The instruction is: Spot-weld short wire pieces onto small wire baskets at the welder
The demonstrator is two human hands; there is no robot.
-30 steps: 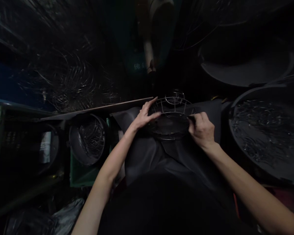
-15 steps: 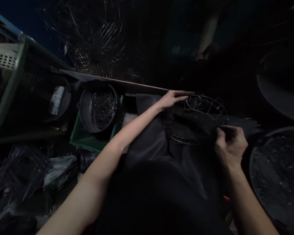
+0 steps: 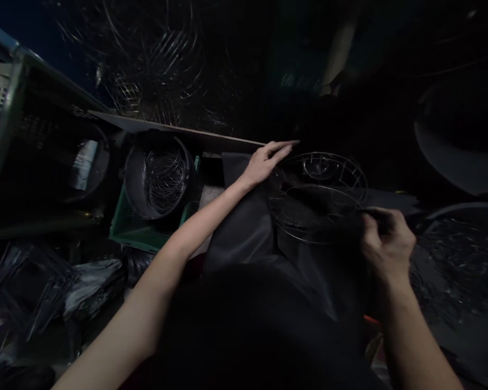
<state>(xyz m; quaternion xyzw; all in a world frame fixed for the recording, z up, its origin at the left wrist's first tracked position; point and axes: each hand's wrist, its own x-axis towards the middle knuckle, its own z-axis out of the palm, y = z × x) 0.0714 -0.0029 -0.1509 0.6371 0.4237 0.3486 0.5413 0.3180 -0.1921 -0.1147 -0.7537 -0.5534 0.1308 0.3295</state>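
In a dim, crowded workroom, a person sits with a dark grey cloth apron (image 3: 244, 238) spread over the lap, and on its far edge rests one round wire-frame guard of bright metal rings and short upright struts (image 3: 317, 197). The left hand (image 3: 264, 161) lies at the guard's left rim, fingers stretched nearly flat and open, touching the wire without closing on it. The right hand (image 3: 386, 244) is curled at the guard's near right rim, fingers pinched in; whether they grip the wire or something small is too dark to tell. A long thin wooden board (image 3: 179, 132) runs along the apron's far edge. To the left, one black round tub holding loose wire rings (image 3: 158, 176) sits in one green plastic crate (image 3: 146, 230). At right, one wide dark basin of small metal pieces (image 3: 459, 254) stands just beside the right hand.
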